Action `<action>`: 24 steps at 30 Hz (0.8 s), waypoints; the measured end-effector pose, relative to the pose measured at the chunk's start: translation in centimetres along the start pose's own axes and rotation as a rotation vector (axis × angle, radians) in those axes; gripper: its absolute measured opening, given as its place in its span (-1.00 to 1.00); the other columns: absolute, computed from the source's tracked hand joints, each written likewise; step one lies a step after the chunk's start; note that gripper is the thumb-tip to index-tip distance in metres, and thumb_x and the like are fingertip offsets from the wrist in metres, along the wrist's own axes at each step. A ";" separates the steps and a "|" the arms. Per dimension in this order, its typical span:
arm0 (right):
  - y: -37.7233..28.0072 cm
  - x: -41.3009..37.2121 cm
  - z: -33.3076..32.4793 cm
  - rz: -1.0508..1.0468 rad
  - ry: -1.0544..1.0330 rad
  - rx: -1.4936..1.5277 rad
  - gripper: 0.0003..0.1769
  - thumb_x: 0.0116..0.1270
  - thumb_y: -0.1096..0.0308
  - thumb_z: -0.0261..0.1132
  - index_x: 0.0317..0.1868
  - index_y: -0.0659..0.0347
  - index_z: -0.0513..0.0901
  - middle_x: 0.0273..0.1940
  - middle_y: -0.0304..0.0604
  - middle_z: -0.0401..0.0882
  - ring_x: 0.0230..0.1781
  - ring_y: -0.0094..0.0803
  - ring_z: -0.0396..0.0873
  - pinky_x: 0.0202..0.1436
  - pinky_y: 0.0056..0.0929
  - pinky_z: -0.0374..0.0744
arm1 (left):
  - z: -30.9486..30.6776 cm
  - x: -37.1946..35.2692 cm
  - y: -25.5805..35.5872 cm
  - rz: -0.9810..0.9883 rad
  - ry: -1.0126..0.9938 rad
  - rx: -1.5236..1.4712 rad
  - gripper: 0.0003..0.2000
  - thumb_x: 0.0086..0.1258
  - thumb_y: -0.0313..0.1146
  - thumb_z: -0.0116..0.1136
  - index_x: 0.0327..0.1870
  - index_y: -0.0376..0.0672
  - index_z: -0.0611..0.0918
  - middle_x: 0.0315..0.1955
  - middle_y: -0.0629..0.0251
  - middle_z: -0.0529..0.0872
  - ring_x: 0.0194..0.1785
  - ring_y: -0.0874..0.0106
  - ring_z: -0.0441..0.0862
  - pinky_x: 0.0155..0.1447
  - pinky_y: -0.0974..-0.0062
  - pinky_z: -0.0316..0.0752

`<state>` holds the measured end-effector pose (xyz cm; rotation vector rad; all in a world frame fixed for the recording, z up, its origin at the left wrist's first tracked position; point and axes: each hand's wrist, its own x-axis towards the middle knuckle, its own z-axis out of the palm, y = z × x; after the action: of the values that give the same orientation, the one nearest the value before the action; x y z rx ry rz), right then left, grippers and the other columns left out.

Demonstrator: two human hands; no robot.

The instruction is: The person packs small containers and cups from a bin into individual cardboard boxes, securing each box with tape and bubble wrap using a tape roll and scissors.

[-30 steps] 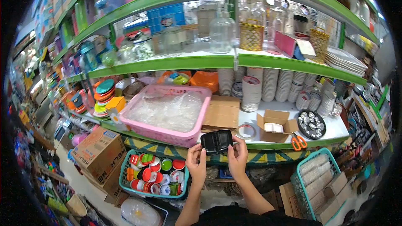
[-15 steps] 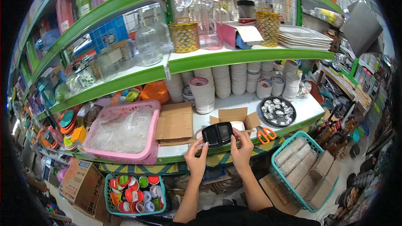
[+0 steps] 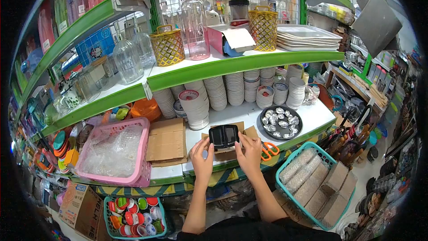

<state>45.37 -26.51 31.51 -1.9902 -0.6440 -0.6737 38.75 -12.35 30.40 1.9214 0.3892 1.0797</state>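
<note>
A small black dish with two compartments (image 3: 224, 137) is held level between my hands, its hollows facing up. My left hand (image 3: 203, 158) grips its left end, thumb along the near side. On the right end, my right hand (image 3: 248, 154) closes with thumb and fingers. Directly beneath and behind the dish is an open cardboard box (image 3: 250, 132), its flaps spread and its inside mostly hidden. Close to my right hand lie orange-handled scissors (image 3: 270, 151). Past them, a round black tray (image 3: 283, 137) carries several shiny silver pieces.
Left of the box are a flat cardboard piece (image 3: 166, 141) and a pink basket (image 3: 145, 160) of clear plastic wrap. Stacked white bowls (image 3: 195, 111) line the back under a green-edged shelf (image 3: 232, 70). Below stand a teal basket (image 3: 285, 186) with wrapped packs and another basket (image 3: 108, 214) with colourful lids.
The black dish has gone from tilted to nearly level, still in both hands. The camera view has shifted, so the shelf and its goods appear further left.
</note>
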 end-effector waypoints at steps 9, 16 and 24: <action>2.4 1.9 0.3 0.159 -0.164 -0.057 -0.62 0.31 0.11 0.14 -0.09 0.20 0.70 -0.16 -0.09 0.67 -0.07 -0.07 0.36 0.08 -0.14 0.29 | 1.1 1.5 0.6 -0.003 -0.143 0.310 -0.69 0.43 -0.19 0.00 -0.13 -0.21 0.71 -0.11 0.04 0.66 0.16 0.13 0.44 0.25 0.16 0.23; 2.1 1.8 -0.1 0.165 -0.276 -0.208 -0.57 0.33 0.03 0.11 -0.21 0.20 0.75 -0.40 0.03 0.64 -0.12 -0.07 0.36 -0.04 -0.16 0.33 | 1.2 1.5 -0.3 0.103 -0.240 0.454 -0.67 0.47 -0.27 -0.11 -0.24 -0.30 0.69 -0.04 0.13 0.62 0.24 0.08 0.35 0.28 0.14 0.20; 2.4 0.9 -0.2 0.123 -0.251 -0.180 -0.63 0.26 0.09 0.20 -0.26 0.23 0.75 -0.42 0.01 0.64 -0.13 -0.07 0.37 -0.07 -0.15 0.35 | 0.9 0.9 -0.5 0.055 -0.277 0.393 -0.70 0.44 -0.24 -0.05 -0.08 -0.27 0.65 0.06 0.22 0.56 0.30 0.15 0.29 0.32 0.14 0.15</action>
<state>47.58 -27.61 30.82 -2.2845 -0.6200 -0.4228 40.05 -11.98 30.25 2.4049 0.4163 0.7950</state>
